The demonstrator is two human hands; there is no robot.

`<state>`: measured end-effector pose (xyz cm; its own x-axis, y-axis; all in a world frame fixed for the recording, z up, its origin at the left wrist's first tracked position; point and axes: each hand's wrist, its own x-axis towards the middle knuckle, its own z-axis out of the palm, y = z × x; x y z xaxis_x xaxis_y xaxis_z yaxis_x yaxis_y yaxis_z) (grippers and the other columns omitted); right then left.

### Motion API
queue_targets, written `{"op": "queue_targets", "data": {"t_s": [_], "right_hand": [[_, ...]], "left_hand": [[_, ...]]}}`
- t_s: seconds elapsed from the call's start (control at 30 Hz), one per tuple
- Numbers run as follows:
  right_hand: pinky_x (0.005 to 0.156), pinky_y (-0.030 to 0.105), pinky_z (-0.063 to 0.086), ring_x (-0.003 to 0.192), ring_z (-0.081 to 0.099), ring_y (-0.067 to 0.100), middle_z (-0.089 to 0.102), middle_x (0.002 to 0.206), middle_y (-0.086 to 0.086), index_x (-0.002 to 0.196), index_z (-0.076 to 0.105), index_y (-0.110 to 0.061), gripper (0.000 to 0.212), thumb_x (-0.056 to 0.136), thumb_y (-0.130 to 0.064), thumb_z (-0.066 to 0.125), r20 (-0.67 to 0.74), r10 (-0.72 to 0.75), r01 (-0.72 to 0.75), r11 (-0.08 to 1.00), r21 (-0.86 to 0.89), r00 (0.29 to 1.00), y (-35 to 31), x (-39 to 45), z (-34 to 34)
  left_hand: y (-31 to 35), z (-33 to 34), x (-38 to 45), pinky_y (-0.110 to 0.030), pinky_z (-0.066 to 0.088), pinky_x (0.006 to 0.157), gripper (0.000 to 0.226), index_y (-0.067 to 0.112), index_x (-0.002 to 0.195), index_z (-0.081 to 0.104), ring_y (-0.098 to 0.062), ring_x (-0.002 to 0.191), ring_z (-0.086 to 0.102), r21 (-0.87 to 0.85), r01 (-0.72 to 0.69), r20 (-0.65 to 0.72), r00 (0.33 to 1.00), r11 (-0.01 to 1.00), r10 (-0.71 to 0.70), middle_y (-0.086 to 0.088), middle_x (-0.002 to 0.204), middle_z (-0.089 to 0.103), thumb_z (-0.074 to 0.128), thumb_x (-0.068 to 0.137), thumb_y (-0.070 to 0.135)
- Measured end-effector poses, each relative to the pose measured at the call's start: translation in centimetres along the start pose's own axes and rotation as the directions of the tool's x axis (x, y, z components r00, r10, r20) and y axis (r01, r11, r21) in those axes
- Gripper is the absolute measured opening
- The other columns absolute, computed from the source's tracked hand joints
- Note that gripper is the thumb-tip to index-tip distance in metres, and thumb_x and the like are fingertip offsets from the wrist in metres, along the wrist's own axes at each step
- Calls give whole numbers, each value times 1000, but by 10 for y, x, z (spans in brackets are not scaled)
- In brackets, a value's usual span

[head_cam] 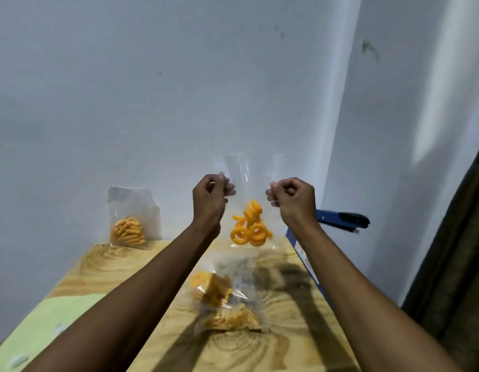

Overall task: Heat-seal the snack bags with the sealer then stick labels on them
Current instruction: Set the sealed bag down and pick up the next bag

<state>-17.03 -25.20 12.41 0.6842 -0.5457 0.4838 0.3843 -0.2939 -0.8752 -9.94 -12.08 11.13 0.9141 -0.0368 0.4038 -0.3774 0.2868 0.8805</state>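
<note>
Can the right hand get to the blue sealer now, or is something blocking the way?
Probably not yet. The sealer lies close beside the right hand with nothing between them, but that hand and the left hand both pinch the raised ring-snack bag.

A table [260,353] with a pale wood-grain top runs below and toward the viewer from the hands, its grain showing dark rings and swirls. Over its left side, below and left of the left hand, lies a light green sheet [45,318]. A white wall [152,89] rises beyond the hands, marked with a few small dark specks, and meets a second wall at a corner to the right. Far right of the right hand hangs a dark curtain [453,264].
</note>
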Motion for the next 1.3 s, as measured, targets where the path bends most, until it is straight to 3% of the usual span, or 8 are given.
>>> {"op": "queue_targets", "data": {"t_s": [0.23,0.4,0.63,0.73,0.83,0.93,1.1,1.3], "right_hand": [[64,21,54,68,67,14,70,78,8,84,62,-6,8,91,-10,63,-1,34,-34,996,84,999,1,1,-8],[67,22,55,72,70,12,74,79,2,83,65,-14,10,88,-23,68,72,86,-90,995,50,994,5,1,-12],[72,22,56,76,70,14,75,82,1,87,70,-11,11,87,-22,68,92,144,-152,984,94,985,13,0,-22],[82,33,58,90,72,21,73,100,9,111,63,-12,40,78,-28,77,241,243,-266,962,68,940,14,2,-28],[80,34,59,92,71,25,70,104,12,118,53,-16,58,70,-27,83,307,313,-335,942,23,899,20,0,-31],[68,25,58,88,71,22,70,98,9,109,60,-17,47,70,-29,83,298,309,-331,943,26,903,24,0,-27],[67,25,56,89,69,23,70,93,5,85,65,-21,17,76,-27,78,249,279,-280,959,-33,927,25,6,-22],[60,20,56,87,69,21,69,97,8,90,63,-20,20,77,-24,78,300,312,-309,949,-56,902,18,7,-22]], "left_hand": [[0,-1,1,-23,44,61,23,9,88,58,-8,62,62,21,-6,-19,1000,1000,6,-2,73,65,48,99,26],[0,6,2,-8,45,53,24,11,82,57,-5,59,63,79,-72,2,997,994,72,-5,73,65,47,100,23],[-5,14,-1,-9,47,57,26,5,85,58,-14,66,63,112,-109,28,994,988,106,-6,73,66,47,99,24],[-7,20,-3,-16,51,62,26,8,85,58,-13,65,64,151,-111,34,994,982,107,-5,72,67,46,100,25],[-3,20,3,-21,48,63,25,6,89,57,-15,66,64,90,-52,-41,998,995,56,-5,73,66,45,100,25],[-2,23,3,-10,46,54,24,8,86,56,-13,65,64,61,-45,23,999,997,43,-4,72,65,46,100,25],[-1,24,1,-8,45,52,23,7,86,56,-10,64,65,47,-64,40,997,997,62,-5,73,65,47,100,23],[-2,26,-1,-10,47,54,23,10,84,57,-2,58,64,59,-80,87,993,995,74,-3,72,67,47,100,24]]}}
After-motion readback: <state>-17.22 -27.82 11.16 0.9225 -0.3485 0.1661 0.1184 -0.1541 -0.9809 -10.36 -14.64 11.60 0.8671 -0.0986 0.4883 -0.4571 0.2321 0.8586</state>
